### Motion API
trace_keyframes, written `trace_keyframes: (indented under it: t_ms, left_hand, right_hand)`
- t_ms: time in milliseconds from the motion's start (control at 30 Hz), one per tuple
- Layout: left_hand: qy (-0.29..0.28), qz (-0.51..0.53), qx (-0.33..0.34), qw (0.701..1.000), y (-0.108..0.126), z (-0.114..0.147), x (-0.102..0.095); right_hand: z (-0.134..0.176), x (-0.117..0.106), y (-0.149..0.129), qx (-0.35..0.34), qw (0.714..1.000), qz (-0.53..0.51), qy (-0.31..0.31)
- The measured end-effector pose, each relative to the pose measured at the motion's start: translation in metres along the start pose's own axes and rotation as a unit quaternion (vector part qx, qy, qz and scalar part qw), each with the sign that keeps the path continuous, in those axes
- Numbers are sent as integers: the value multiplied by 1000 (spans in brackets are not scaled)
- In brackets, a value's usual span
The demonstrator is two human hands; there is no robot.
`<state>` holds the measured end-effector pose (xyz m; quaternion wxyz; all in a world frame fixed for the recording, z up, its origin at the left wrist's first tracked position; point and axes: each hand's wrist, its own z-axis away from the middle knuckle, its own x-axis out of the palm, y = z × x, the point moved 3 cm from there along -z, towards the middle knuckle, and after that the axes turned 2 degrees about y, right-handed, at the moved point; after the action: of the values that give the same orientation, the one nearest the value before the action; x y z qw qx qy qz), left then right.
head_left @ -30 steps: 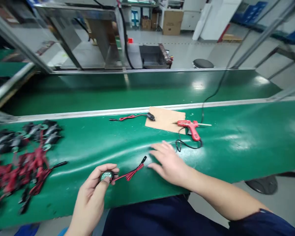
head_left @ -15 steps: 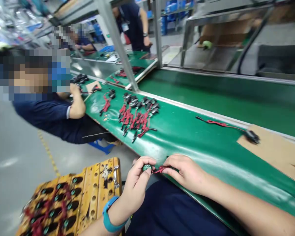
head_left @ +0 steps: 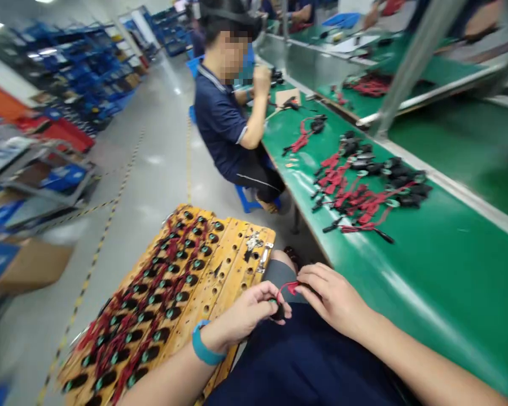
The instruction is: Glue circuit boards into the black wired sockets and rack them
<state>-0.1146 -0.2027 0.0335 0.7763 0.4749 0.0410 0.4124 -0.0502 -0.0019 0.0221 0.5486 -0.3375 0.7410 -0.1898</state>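
Note:
Over my lap, my left hand (head_left: 260, 307) pinches a small black round part (head_left: 278, 310) with a green circuit face. A red wire bundle (head_left: 291, 287) runs from that part to my right hand (head_left: 332, 293), whose thumb and fingers are closed on it. Left of my knees is a yellow wooden rack (head_left: 224, 265); its holes hold many similar black parts with green faces, red wires lying across them. Part of the rack is hidden behind my left forearm, which wears a teal wristband (head_left: 207, 343).
A green-topped workbench (head_left: 427, 282) runs along my right, bearing a heap of black parts with red wires (head_left: 364, 186). A seated co-worker (head_left: 228, 113) is farther along it. A metal post (head_left: 419, 67) rises at the bench's back edge. Carts and a cardboard box (head_left: 34, 262) stand at left.
The view has swung left, bringing more of the yellow rack and the aisle into sight. Both hands have moved off the bench edge toward the rack, still holding the black part and its wires.

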Motion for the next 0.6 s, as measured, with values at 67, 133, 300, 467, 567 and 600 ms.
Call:
trace_keyframes:
  t_ms: [67,133,300,467,567,600]
  left_hand:
    - [2,47,-1,999,-10,19,-9]
    - [32,73,27,996,-20,45,-20]
    - [282,74,153,944,-50,135,-51]
    - [683,55,245,686,-102,227,-97]
    - [798,15,205,567,-137,269,-133]
    - [816,14,187,547,-148,280,-146]
  right_hand:
    - [8,14,7,-15,1000,3,-7]
    - [20,25,24,-13,1000,12,-9]
    - [42,37,67,3,1000,8,-30]
    - [44,35,76,4,999,7,-47]
    - [46,39,81,23,997,1,-77]
    - [47,40,84,34,997,2,-76]
